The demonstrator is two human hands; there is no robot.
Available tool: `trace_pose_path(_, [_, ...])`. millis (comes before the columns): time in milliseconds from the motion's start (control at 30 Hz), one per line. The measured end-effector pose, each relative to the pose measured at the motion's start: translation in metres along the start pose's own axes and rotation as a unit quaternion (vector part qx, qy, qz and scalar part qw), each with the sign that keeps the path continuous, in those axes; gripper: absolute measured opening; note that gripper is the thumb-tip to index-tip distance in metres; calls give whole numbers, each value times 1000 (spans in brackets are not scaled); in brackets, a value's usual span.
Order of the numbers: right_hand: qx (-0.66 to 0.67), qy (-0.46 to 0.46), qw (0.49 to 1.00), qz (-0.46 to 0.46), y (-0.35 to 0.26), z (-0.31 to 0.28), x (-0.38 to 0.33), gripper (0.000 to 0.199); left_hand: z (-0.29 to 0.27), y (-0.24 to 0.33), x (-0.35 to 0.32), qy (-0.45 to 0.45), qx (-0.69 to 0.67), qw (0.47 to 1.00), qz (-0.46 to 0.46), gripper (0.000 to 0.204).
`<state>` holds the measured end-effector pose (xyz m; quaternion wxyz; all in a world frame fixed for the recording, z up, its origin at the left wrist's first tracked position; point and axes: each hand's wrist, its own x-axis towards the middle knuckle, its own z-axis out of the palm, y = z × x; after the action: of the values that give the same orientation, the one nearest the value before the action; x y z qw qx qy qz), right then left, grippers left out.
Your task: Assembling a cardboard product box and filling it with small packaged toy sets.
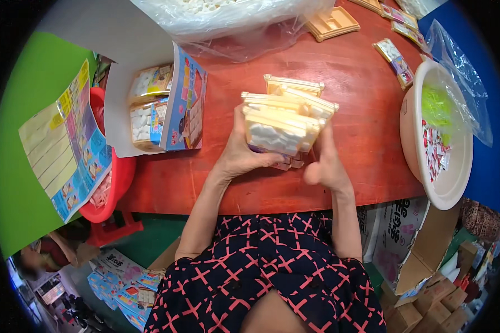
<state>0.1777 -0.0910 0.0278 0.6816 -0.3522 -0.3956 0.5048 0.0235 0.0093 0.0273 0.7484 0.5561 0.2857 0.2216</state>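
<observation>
Between my hands, above the red table [372, 150], is a bunch of small cream plastic trays [280, 125] filled with white pieces. My left hand [236, 154] is closed round the left side of the bunch, its thumb across the near side. On the right side, the fingers of my right hand [330, 161] press against the trays, while its slightly blurred thumb sticks out toward me. Some trays sit askew at the back of the bunch. An open display box [188, 102] with similar filled packs [150, 123] inside stands to the left of my hands.
A clear bag of white pieces [233, 22] lies at the far side, beside cream trays [333, 22]. Filled packs [394, 58] are at the far right. A cream basin [409, 119] with small packets stands right, a red basin [125, 172] left under printed sheets [75, 141].
</observation>
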Motion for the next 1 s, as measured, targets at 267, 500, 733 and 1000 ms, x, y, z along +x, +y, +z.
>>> trace_pose_path(267, [-281,19,953,115,-16,-5,4,115,21,7,4,-48,33,992,110,139])
trace_pose_path(500, [-419,-73,904,49,22,-51,-16,71,25,-42,26,55,267,924,268,115])
trace_pose_path(733, [-369,-46,927,57,18,-54,-21,38,36,-39,30,49,186,917,348,106])
trace_pose_path(1000, [-60,145,979,129,1,-46,-1,78,66,-9,20,80,303,922,228,117])
